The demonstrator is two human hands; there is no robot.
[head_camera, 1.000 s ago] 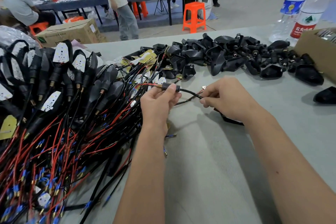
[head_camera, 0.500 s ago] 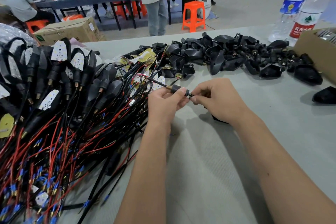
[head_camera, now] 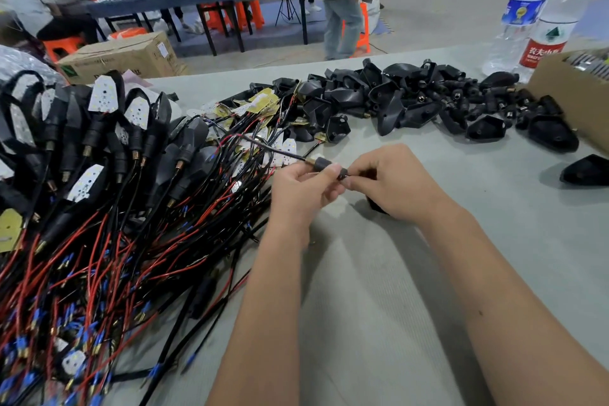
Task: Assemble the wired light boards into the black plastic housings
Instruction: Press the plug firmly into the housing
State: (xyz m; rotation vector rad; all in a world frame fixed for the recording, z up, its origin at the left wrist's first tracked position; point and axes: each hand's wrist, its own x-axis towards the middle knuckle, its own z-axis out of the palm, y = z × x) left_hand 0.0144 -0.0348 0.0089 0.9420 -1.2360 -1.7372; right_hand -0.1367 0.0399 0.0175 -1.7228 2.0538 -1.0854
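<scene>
At frame centre our left hand (head_camera: 304, 189) pinches the housing (head_camera: 326, 165) stem while our right hand (head_camera: 392, 181) grips the rest. We judge the wire (head_camera: 263, 143) is being threaded through; next, the board must be seated.

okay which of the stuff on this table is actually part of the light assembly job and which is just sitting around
Part of the job:
- housing stem, held by left hand and right hand
- empty black housings
- wired light boards
- finished units

Just lying about:
- two water bottles
- cardboard box
</scene>
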